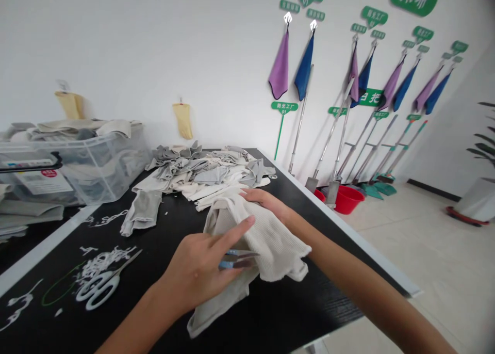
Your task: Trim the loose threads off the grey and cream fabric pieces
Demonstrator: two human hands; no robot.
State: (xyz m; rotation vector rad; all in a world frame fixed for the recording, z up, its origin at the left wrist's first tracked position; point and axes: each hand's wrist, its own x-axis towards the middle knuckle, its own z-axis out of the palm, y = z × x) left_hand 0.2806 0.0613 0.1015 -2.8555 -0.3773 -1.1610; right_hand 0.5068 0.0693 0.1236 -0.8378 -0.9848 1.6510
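My left hand (201,266) is closed around small thread snips with light blue handles (228,264), its index finger stretched out against a ribbed knit piece. The two blades point right, apart from each other, close to the fabric. With my right hand (266,202) I grip the top of this light beige ribbed knit piece (270,240), which hangs in folds above the black table; the cloth hides some of the fingers. Behind it lies a heap of grey and cream knit pieces (216,173). One grey piece (142,209) lies at the near left of the heap.
White-handled scissors (104,287) lie left on the black table (174,225), beside white thread scraps (104,258) and a green cord (48,294). A clear plastic bin (96,173) full of knit pieces stands at left. Cleaning tools and a red bucket (348,199) stand along the wall.
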